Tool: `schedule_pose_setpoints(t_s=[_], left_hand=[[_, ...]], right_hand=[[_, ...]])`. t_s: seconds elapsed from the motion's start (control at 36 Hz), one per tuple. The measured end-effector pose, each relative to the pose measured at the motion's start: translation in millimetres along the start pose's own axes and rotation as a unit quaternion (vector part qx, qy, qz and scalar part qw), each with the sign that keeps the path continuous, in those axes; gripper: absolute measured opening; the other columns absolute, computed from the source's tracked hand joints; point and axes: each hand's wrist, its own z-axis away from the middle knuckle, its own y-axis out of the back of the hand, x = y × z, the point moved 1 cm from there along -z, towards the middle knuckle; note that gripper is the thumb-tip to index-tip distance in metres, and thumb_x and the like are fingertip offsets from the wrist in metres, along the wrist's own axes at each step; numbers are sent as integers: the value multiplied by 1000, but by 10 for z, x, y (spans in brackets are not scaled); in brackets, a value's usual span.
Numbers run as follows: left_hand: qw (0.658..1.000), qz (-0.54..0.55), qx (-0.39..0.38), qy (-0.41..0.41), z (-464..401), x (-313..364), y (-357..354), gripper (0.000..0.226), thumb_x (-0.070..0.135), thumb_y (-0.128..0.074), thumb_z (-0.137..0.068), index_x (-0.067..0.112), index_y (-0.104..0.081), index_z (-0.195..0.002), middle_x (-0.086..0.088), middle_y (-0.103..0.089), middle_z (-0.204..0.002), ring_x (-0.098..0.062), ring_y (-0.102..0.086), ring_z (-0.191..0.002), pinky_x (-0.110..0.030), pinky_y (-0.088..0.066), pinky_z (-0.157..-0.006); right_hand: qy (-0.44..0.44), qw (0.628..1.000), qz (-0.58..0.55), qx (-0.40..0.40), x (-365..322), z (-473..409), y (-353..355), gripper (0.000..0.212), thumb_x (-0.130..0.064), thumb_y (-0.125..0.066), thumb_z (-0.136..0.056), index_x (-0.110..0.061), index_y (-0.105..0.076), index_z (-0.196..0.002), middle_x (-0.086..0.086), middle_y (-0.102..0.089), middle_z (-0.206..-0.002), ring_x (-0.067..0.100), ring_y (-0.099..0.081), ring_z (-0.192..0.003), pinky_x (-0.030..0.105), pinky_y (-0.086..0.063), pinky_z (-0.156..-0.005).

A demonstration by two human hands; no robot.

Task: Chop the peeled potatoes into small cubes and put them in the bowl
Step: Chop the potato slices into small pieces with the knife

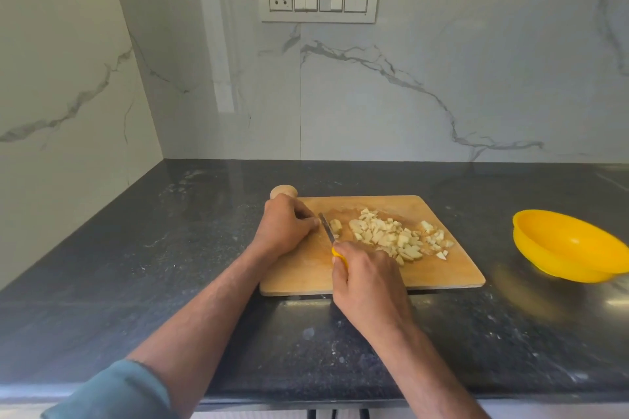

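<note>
Countertop board [425, 269]: right hand [369, 286] grips knife [327, 227], left hand [284, 226] curled.

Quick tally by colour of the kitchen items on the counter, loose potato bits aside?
Yellow: 2 – bowl, knife (yellow handle, in the right hand)
Wood/tan: 2 – cutting board, whole potato behind the left hand
Total: 4

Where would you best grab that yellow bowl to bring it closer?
Probably by the yellow bowl's near-left rim, coming from the cutting board side. It sits tilted with its opening facing up and left, apparently empty, so fingers can hook over that thin exposed edge.
</note>
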Motion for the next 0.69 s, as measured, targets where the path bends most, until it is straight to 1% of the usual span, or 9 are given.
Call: schedule_pose_setpoints(t_s=[0.14,0.19,0.25,0.28,0.39,0.44,0.5,0.56,0.69], left_hand=[[999,-24,-30,1,-9,21,-10,3,14,-79,-86,12,-80,-88,0,-73,-85,-11,-67,-83,-22,-53,-74],[999,-24,-45,-6,-4,31,-12,4,11,-77,-87,12,-80,-89,0,-74,-86,-11,-67,-84,-20,-52,-74],[998,-17,-60,-18,4,40,-11,6,9,-76,-88,12,-81,-90,1,-75,-87,-9,-67,-85,-21,-53,-77],[997,-13,-67,-23,8,46,-12,6,9,-76,-88,13,-81,-90,1,-75,-88,-9,-66,-86,-20,-52,-77],[997,-4,-71,-31,17,53,-10,7,10,-76,-88,15,-81,-90,2,-74,-89,-8,-65,-86,-15,-49,-74],[999,-4,-46,-26,14,45,0,8,8,-75,-88,13,-81,-88,3,-74,-86,-5,-64,-82,-11,-48,-71],[1000,2,-9,-16,9,26,17,11,7,-72,-87,14,-79,-82,4,-72,-82,-3,-62,-77,-7,-43,-65],[1000,20,21,-3,3,3,27,14,8,-71,-89,17,-75,-79,3,-71,-82,-4,-61,-75,-6,-40,-61],[999,44,31,10,-8,-3,14,12,8,-67,-92,14,-71,-82,-2,-70,-86,-8,-61,-77,-15,-42,-63]], right_hand=[[-4,1000,6,-3,10,-6,-22,32,-27,-55,-99,-19,-65,-128,-6,-72,-88,7,-61,-70,19,-54,-65],[-15,1000,6,2,5,-2,-4,30,-27,-55,-99,-19,-66,-126,-6,-72,-86,5,-55,-65,11,-45,-58],[-26,1000,9,14,-2,8,22,29,-26,-57,-98,-19,-68,-124,-5,-73,-85,3,-47,-62,3,-25,-51],[-31,999,9,16,-6,12,32,29,-26,-57,-99,-19,-68,-125,-5,-74,-85,3,-45,-61,3,-19,-49],[-32,999,6,20,-9,22,41,30,-27,-57,-99,-20,-65,-127,-4,-74,-86,4,-45,-62,3,-16,-48],[-29,999,6,24,-5,12,31,29,-28,-58,-98,-20,-67,-125,-4,-74,-83,4,-45,-60,2,-19,-50],[-20,1000,4,18,-2,3,16,29,-29,-56,-99,-21,-67,-125,-5,-73,-83,6,-51,-61,8,-37,-54],[-4,1000,10,0,7,3,-10,31,-31,-54,-99,-22,-65,-127,-6,-71,-84,9,-59,-67,20,-53,-62],[26,998,42,-30,-19,12,-13,34,-32,-51,-102,-24,-62,-132,-7,-74,-90,9,-65,-73,22,-52,-67]])
